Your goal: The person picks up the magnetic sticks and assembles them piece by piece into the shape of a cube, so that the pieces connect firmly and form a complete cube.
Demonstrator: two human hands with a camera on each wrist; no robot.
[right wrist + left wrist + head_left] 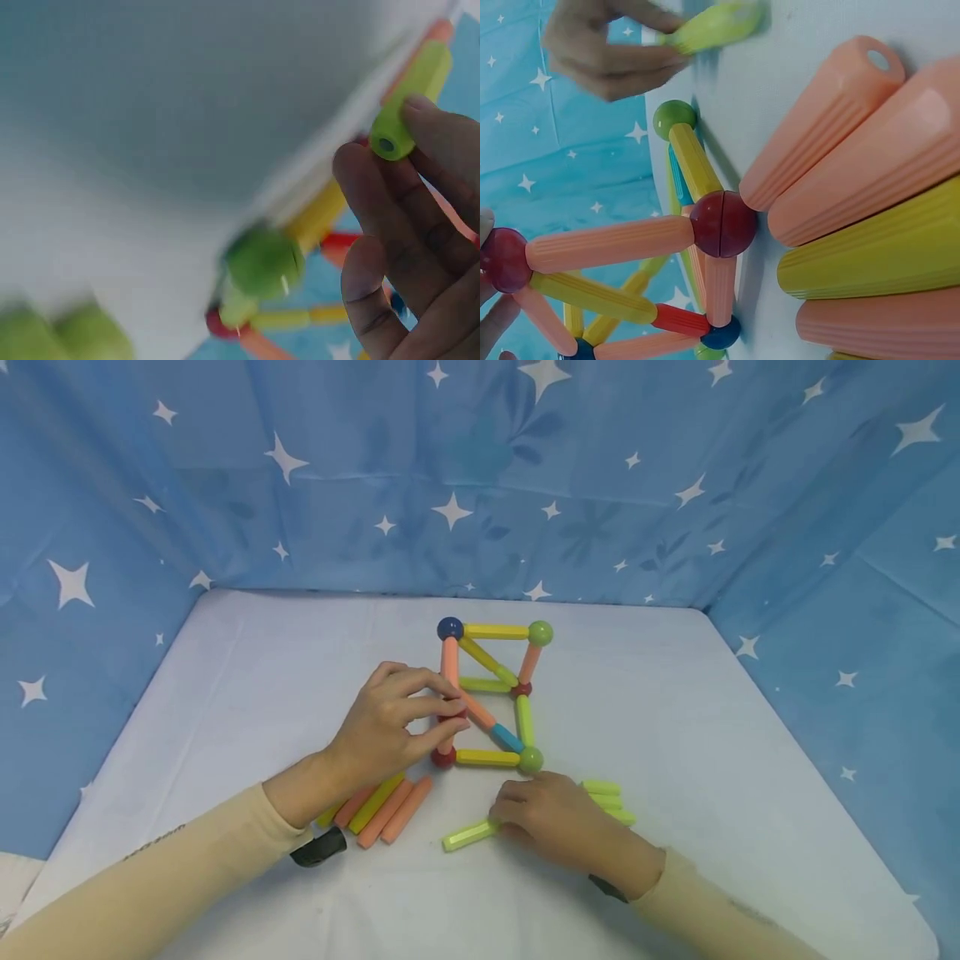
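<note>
A frame of magnetic rods and balls (487,758) stands on the white table. My left hand (393,718) is at its left side, fingertips pinching an upper red ball (506,259). From that ball a salmon rod (611,244) runs down to a lower red ball (724,223). In front of the frame's near right corner, my right hand (551,818) pinches a light green rod (468,836) between thumb and fingers. One end of this rod, with a small dark dot, faces the right wrist view. The lower green ball (531,759) is just beyond the right hand.
Loose salmon and yellow rods (405,810) lie beside my left wrist. Several light green rods (602,788) lie to the right, partly behind my right hand. A blue star-patterned curtain (480,477) surrounds the table's back and sides.
</note>
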